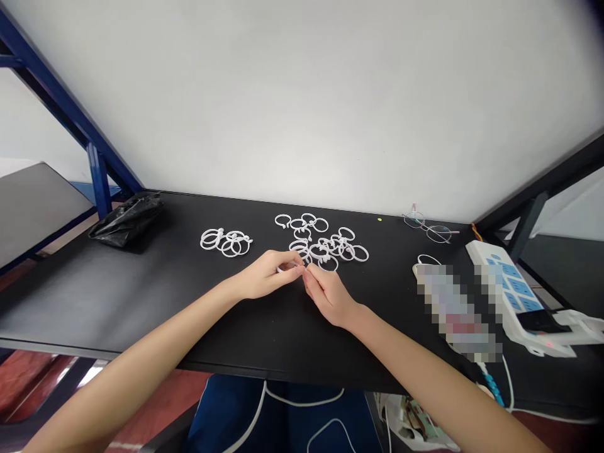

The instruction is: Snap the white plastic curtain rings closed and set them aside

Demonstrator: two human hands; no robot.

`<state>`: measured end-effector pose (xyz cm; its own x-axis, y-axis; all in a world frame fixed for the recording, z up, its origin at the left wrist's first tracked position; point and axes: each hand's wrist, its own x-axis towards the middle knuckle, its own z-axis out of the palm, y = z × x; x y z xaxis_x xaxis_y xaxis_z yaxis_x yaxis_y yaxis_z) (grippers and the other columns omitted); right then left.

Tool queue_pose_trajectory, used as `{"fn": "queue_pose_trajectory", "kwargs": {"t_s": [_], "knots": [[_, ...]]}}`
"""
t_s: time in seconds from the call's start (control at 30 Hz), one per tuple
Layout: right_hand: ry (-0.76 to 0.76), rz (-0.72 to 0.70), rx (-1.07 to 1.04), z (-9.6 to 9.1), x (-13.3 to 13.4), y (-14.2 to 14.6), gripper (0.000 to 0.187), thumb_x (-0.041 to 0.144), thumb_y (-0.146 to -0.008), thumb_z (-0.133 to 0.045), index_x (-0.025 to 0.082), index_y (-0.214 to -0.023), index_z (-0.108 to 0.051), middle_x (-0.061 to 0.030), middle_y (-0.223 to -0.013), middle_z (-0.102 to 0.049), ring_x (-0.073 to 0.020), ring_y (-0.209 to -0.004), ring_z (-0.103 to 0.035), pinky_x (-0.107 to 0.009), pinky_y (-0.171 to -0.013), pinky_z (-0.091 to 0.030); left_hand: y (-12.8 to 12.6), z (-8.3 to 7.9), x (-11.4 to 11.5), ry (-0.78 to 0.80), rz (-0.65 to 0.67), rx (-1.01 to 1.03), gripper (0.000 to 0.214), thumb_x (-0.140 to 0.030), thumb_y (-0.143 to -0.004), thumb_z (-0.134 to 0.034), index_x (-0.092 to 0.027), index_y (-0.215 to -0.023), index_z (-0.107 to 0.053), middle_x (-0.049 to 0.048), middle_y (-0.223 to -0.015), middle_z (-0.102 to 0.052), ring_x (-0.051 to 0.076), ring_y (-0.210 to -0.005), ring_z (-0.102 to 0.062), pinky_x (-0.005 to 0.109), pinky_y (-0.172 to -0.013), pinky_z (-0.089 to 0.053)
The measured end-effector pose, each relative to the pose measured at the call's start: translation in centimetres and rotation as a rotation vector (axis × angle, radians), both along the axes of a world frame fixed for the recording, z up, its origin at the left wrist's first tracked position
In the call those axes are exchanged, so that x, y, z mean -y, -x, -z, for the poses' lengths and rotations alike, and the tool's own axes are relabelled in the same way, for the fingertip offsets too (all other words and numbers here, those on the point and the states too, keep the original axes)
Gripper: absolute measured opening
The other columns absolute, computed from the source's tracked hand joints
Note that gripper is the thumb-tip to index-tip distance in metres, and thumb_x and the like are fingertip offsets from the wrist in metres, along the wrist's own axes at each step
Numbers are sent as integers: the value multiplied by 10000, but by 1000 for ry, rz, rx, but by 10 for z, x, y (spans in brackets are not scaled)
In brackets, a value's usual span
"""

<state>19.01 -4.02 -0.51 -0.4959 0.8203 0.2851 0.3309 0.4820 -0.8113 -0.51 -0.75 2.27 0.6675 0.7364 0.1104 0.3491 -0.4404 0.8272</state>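
Note:
Near the front middle of the black table my two hands meet fingertip to fingertip. My left hand (267,274) is closed on a white plastic ring (284,268), part of which shows between thumb and fingers. My right hand (329,293) is pinched against the same spot; its fingers hide whatever they grip. Just beyond the hands lies a loose heap of white rings (346,250), each with a small clip-like nub. A smaller group of white rings (231,244) lies to the left, some overlapping.
On the black table (189,333), a crumpled black plastic bag (126,221) sits at the far left. Eyeglasses (438,234) lie at the back right. A blurred-out phone-like object (453,311) with a cable and a white power strip (514,289) are on the right. A pale wall stands behind.

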Motion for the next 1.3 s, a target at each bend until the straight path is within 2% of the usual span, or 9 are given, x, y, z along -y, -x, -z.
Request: {"fn": "queue_pose_trajectory", "kwargs": {"t_s": [0.17, 0.43, 0.67, 0.73, 0.87, 0.97, 1.07, 1.17, 1.3], "knots": [[-10, 16, 10, 0, 0, 1, 333, 349, -1027, -291, 222, -723, -337, 41, -565, -418, -101, -482, -370, -260, -499, -337, 1, -5, 1, -95, 7, -42, 318, -392, -980, -392, -158, -883, -584, 16, -839, -583, 128, -741, -519, 234, -655, -405], [-11, 31, 17, 0, 1, 1, 338, 326, -1024, -299, 222, -706, -349, 36, -561, -448, -108, -487, -410, -262, -516, -345, -2, 1, -1, -148, -16, -60, 340, -341, -1000, -321, -173, -739, -459, -13, -730, -461, 116, -648, -400, 254, -620, -355], [-25, 28, 40, -3, 2, 0, 337, 325, -1017, -306, 215, -706, -373, 36, -572, -462, -104, -505, -443, -253, -538, -355, -2, 3, 0, -194, -138, -91, 313, -333, -1011, -289, -192, -765, -420, -14, -733, -463, 121, -636, -414, 254, -613, -377], [-22, 30, 49, -4, 2, 0, 334, 328, -1015, -309, 212, -712, -388, 36, -572, -465, -104, -507, -448, -252, -539, -353, 1, 3, -3, -306, -183, -161, 293, -318, -1012, -285, -192, -798, -439, 0, -764, -491, 134, -657, -444, 266, -629, -390], [-8, 38, 63, -5, 3, 0, 320, 332, -1010, -319, 209, -729, -408, 40, -557, -461, -104, -493, -445, -252, -534, -343, 25, 1, -23, -693, -335, -439, 297, -280, -1002, -289, -177, -817, -498, 61, -806, -537, 204, -763, -491, 339, -725, -406], [7, 37, 69, -6, 4, 1, 312, 332, -1007, -327, 209, -733, -411, 41, -553, -461, -102, -487, -439, -249, -529, -337, 53, 1, -41, -795, -535, -572, 312, -275, -1004, -279, -166, -864, -536, 95, -862, -577, 237, -817, -515, 365, -763, -414], [15, 35, 75, -7, 4, 1, 307, 333, -1004, -330, 210, -736, -415, 43, -550, -461, -101, -485, -434, -247, -529, -338, 75, 7, -52, -782, -663, -684, 322, -278, -1001, -283, -157, -895, -561, 108, -884, -594, 252, -829, -533, 363, -745, -423], [13, 35, 80, -8, 4, 0, 307, 332, -1003, -331, 209, -736, -419, 39, -559, -468, -103, -493, -437, -246, -531, -341, 84, 15, -56, -735, -669, -811, 337, -290, -995, -296, -152, -899, -587, 119, -891, -606, 274, -864, -549, 365, -722, -426], [5, 33, 86, -8, 4, 0, 315, 333, -1001, -334, 210, -722, -409, 39, -561, -469, -100, -489, -429, -243, -527, -342, 83, 21, -57, -666, -679, -849, 339, -309, -984, -321, -152, -915, -614, 119, -909, -620, 285, -894, -561, 362, -707, -437]]}}
